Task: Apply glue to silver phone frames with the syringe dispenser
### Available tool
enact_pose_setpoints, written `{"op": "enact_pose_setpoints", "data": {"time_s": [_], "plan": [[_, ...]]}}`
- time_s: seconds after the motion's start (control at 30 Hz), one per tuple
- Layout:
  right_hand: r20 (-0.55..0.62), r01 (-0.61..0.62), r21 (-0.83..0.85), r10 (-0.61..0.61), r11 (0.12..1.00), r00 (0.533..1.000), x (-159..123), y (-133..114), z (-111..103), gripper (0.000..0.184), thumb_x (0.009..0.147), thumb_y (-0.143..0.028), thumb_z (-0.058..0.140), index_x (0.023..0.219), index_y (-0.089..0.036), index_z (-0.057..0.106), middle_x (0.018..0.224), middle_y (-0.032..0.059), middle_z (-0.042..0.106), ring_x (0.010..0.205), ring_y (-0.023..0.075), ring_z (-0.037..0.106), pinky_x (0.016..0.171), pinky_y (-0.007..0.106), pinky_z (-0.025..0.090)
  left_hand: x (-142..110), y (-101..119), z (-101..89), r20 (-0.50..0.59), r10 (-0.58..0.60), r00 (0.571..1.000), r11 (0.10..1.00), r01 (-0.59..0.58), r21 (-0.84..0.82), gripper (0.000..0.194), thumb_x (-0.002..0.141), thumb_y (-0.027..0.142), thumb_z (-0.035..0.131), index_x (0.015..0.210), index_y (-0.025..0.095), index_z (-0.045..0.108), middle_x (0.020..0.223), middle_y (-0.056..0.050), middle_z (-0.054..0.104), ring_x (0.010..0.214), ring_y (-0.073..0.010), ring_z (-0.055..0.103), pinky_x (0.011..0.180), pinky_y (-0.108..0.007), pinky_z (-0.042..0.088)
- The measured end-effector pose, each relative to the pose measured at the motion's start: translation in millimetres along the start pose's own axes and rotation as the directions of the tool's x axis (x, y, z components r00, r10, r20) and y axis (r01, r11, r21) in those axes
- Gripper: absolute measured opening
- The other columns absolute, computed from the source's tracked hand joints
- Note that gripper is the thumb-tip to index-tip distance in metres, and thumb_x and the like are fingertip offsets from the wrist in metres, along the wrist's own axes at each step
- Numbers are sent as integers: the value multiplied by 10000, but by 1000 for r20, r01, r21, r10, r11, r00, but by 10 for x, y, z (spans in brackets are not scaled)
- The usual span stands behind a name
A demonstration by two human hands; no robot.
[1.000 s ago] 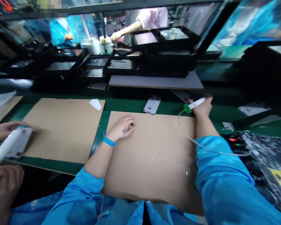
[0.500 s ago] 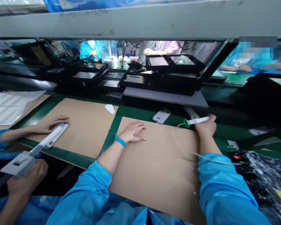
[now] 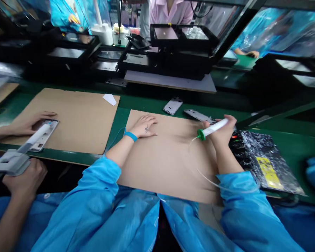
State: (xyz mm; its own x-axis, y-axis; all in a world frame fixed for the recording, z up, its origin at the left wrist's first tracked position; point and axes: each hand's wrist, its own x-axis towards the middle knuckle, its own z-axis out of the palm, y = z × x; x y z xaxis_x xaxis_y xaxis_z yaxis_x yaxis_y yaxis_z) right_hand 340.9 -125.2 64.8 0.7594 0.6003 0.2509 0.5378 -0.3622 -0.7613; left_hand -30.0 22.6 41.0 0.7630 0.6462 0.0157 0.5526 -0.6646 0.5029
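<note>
My left hand (image 3: 144, 126) lies flat on a brown cardboard sheet (image 3: 157, 164), fingers stretched out, a blue band on its wrist. In my right hand (image 3: 224, 133), above the sheet's right side, is a white syringe (image 3: 214, 128) with a green end pointing left. A thin clear tube (image 3: 212, 182) curves below it toward my sleeve. Just behind that hand lies a pale phone frame (image 3: 199, 115); whether the fingers touch it I cannot tell. A second phone frame (image 3: 173, 105) lies at the sheet's back edge.
At left, a co-worker's hands work over another cardboard sheet (image 3: 81, 122) with a phone frame (image 3: 46, 134) and a grey-white dispensing tool (image 3: 10, 162). Black trays (image 3: 178, 63) stand stacked at the back. A speckled black box (image 3: 267, 157) with a yellow label sits at right.
The view has tilted down. My right hand, with the syringe, has moved inward over the sheet's right side, and the syringe is tilted more. My left hand stays on the cardboard.
</note>
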Motion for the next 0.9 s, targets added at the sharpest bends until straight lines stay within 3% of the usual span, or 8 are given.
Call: {"op": "enact_pose_setpoints", "data": {"time_s": [0.2,0.4,0.5,0.57,0.63,0.77,0.83,0.9], "plan": [[128,90,76,-99,993,987,-498,235,-384,969,618,-697,959,1370,-291,501,1163,90,800,914,327,775,955,526,622,-122,120,143,-4,17,1000,1000,-17,-24,784,864,536,963,1539,235,700,1792,-162,538,1749,-418,378,1461,-644,268],[377,186,64,-196,981,905,-958,-23,-214,1075,649,-843,892,1464,-259,503,1234,145,759,930,345,753,865,544,646,110,55,117,-118,-6,993,1000,3,-27,743,844,480,967,1465,176,697,1687,-207,620,1676,-442,474,1428,-656,334],[539,221,-36,-167,975,825,-1092,-123,-164,1125,615,-865,945,1474,-264,538,1200,156,775,1005,411,765,896,589,635,79,52,99,-169,-6,986,999,0,-34,569,970,393,802,1470,157,664,1589,-205,677,1565,-393,588,1366,-593,442],[623,217,15,-179,976,761,-1089,-127,-137,1079,632,-880,947,1439,-280,553,1231,161,792,1026,417,780,911,591,638,25,79,99,-177,-5,984,999,-1,-37,405,1083,349,597,1431,159,678,1492,-187,718,1460,-350,655,1301,-556,504],[669,154,148,-214,977,711,-986,-114,-66,1006,720,-906,889,1434,-294,532,1257,152,805,1024,385,796,918,565,648,-15,132,113,-162,2,987,999,-7,-33,389,1125,414,535,1364,164,714,1408,-175,732,1405,-346,664,1280,-550,508],[700,-21,416,-305,909,646,-628,-170,270,993,828,-1012,715,1470,-285,501,1049,82,822,889,300,793,837,464,656,-30,250,120,-116,23,993,1000,-24,-9,726,877,658,906,1385,171,729,1415,-176,683,1418,-409,605,1293,-580,471],[689,-103,489,-311,866,655,-508,-248,492,976,881,-1022,640,1490,-271,506,953,55,804,783,254,761,731,396,627,-40,277,64,-96,-16,995,999,19,27,796,769,686,995,1313,160,747,1392,-183,673,1389,-420,608,1247,-565,503],[634,-137,526,-279,840,721,-475,-323,691,956,921,-994,618,1517,-257,492,883,30,783,667,212,702,615,342,567,-76,286,-33,-99,-114,989,986,125,113,719,753,730,994,1125,158,768,1336,-196,684,1373,-443,611,1223,-580,512]]}}
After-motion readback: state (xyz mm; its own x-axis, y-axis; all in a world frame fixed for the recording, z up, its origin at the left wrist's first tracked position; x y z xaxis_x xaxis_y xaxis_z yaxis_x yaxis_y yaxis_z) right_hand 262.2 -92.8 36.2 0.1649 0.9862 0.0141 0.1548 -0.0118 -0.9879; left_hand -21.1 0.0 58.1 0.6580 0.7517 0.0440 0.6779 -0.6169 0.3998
